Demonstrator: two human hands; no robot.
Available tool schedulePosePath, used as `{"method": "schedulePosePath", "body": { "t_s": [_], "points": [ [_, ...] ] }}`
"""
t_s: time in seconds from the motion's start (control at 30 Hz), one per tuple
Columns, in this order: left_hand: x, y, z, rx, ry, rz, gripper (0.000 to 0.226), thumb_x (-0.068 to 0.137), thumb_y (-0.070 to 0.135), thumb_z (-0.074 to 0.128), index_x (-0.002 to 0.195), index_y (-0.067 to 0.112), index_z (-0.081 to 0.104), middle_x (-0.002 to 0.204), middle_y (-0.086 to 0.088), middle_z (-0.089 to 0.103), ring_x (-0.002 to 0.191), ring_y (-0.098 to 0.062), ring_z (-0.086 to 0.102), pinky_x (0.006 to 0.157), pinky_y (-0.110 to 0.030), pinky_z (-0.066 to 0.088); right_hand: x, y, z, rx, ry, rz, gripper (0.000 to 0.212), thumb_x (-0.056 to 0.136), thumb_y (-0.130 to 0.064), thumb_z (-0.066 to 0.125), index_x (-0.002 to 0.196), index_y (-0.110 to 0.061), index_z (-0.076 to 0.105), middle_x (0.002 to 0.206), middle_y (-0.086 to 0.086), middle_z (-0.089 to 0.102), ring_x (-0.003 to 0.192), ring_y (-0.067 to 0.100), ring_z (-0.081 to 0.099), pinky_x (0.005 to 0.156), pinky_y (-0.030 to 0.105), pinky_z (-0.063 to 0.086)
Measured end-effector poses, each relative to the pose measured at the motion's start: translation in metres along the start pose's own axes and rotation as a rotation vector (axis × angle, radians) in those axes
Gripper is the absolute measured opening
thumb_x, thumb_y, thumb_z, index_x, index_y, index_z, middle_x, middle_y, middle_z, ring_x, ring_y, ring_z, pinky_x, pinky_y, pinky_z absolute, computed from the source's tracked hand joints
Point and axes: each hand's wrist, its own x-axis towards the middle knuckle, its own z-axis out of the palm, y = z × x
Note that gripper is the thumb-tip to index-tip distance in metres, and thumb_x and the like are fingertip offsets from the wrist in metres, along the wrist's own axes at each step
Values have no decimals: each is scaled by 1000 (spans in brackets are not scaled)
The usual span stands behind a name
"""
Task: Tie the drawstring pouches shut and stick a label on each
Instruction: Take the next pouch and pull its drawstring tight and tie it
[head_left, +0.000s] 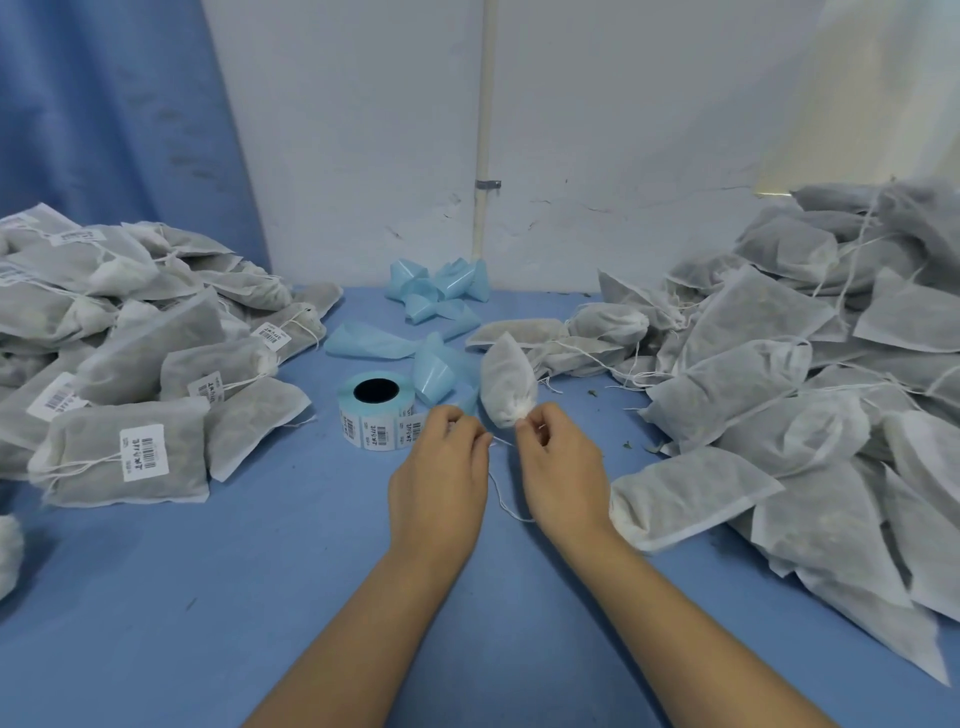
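A white fabric pouch (506, 379) stands on end in the middle of the blue table (260, 571), its gathered neck pointing toward me. My right hand (563, 467) pinches the drawstring right at that neck. My left hand (441, 467) pinches the other end of the white string (501, 493), which loops down between my hands. A roll of barcode labels (376, 410) sits just left of my left hand. Labelled pouches (130, 358) are heaped on the left, unlabelled ones (779, 395) on the right.
Curled light-blue strips of label backing (436, 306) lie behind the roll and the pouch. A white wall with a pipe (485, 156) closes off the back, a blue curtain (104, 104) hangs at the left. Small dried crumbs dot the table near the right pile.
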Motion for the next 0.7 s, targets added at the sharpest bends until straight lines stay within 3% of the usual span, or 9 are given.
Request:
{"method": "schedulePosePath", "body": {
  "t_s": [0.17,0.23,0.3,0.37,0.47,0.57,0.63,0.7],
  "points": [
    [-1,1,0,-56,34,49,22,99,28,42,99,15,60,131,12,47,102,-8,53,66,-34,46,-1,-2,-4,-333,62,-189,19,97,-30,38,82,-19,41,89,-1,54,87,21,46,68,36,35],
    [0,-1,2,-108,4,83,20,99,27,43,100,16,60,140,16,43,110,-5,50,69,-29,43,-1,-1,-3,-484,33,-233,18,100,-30,34,88,-21,44,98,-2,55,94,21,47,73,34,32],
    [1,-1,4,-250,-48,144,16,99,22,46,90,17,58,143,25,35,113,9,45,74,-15,38,-1,0,-2,-562,12,-260,21,102,-30,31,104,-22,51,112,-6,56,103,19,47,78,33,32],
    [2,1,4,-388,-91,203,22,98,11,48,78,18,49,141,30,27,112,28,35,79,2,29,-3,0,-2,-539,7,-296,28,100,-25,34,123,-23,51,131,-8,52,115,18,44,85,33,33],
    [5,1,6,-521,-173,185,19,98,3,45,82,5,54,143,28,24,115,34,27,86,7,24,-8,-2,0,-472,-27,-360,47,95,-17,41,142,-21,40,152,-12,33,132,15,33,95,32,34],
    [8,-4,8,-579,-165,150,17,99,3,42,89,1,56,145,18,32,116,32,26,91,5,23,-11,-3,1,-386,-16,-410,57,90,-11,47,146,-21,37,154,-13,29,132,15,33,98,31,35],
    [9,-5,9,-612,-131,134,14,98,2,44,98,0,58,133,21,43,112,30,34,89,4,25,-10,-3,1,-271,34,-438,54,89,-6,49,142,-19,45,150,-11,38,126,16,40,97,30,38],
    [10,-4,7,-648,-128,137,16,98,2,45,106,1,58,121,24,49,108,25,41,88,2,28,-9,-2,2,-87,97,-442,43,92,-5,52,134,-16,55,140,-8,51,118,13,46,99,18,35]
  ]
}}
